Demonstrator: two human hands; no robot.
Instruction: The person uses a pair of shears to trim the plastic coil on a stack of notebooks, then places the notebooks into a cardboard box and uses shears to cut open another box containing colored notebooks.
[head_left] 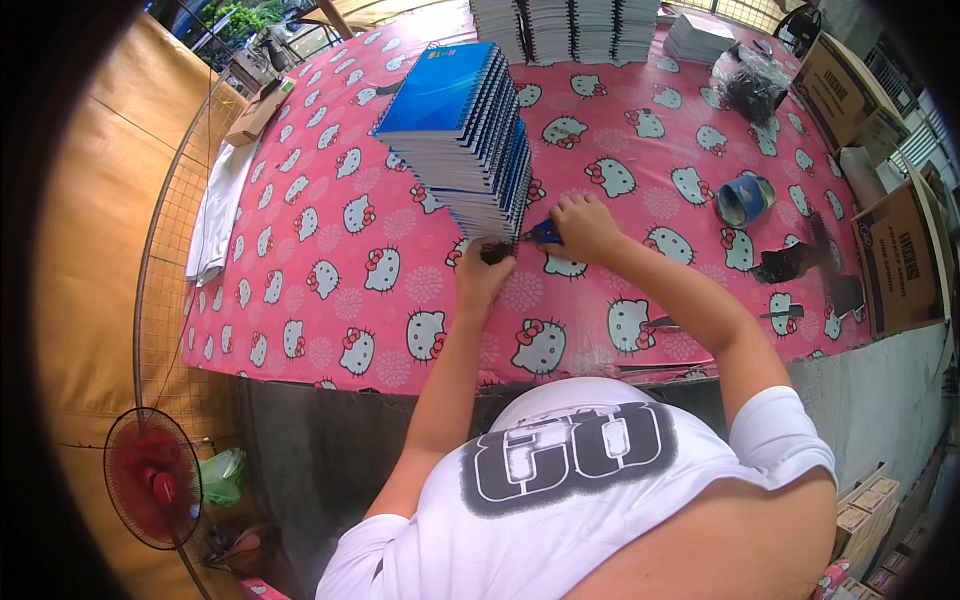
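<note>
A tall stack of blue-covered spiral notebooks (440,90) stands on the table in front of me, its black coil bindings along the right side. My left hand (480,275) is at the stack's near lower corner, its fingers closed around a small dark thing beside the bindings that I cannot make out. Just to the right, my right hand (585,228) is closed on blue-handled pliers (544,232). The tool's tip points left at the lowest coils, close to my left fingers; whether it touches them is hidden.
Several stacks of white spiral-bound books (570,30) stand at the back. Right of my hands are a blue round container (745,200), a clear plastic bag with dark contents (750,85) and cardboard boxes (905,255). A red fan (153,480) stands at lower left.
</note>
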